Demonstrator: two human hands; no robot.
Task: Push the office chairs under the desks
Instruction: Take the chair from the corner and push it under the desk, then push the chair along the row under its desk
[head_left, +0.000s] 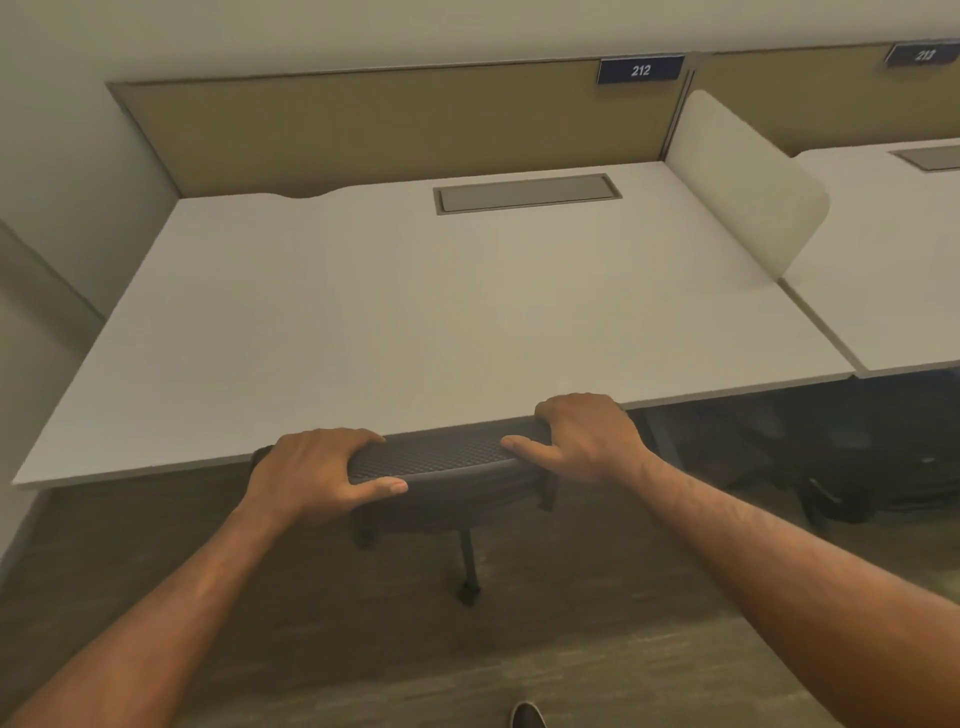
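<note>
A black mesh-backed office chair (436, 457) sits tucked under the white desk (415, 312) labelled 212, with only the top of its backrest and part of its wheeled base showing below the front edge. My left hand (322, 467) grips the left end of the backrest top. My right hand (582, 436) grips the right end, fingers curled over the rim against the desk edge. The seat is hidden under the desktop.
A tan partition (389, 124) backs the desk, and a white divider (743, 192) separates it from desk 213 (893, 270) on the right. Another dark chair (841, 467) sits under that desk. A wall (52, 182) stands on the left. My shoe (527, 714) shows on the floor.
</note>
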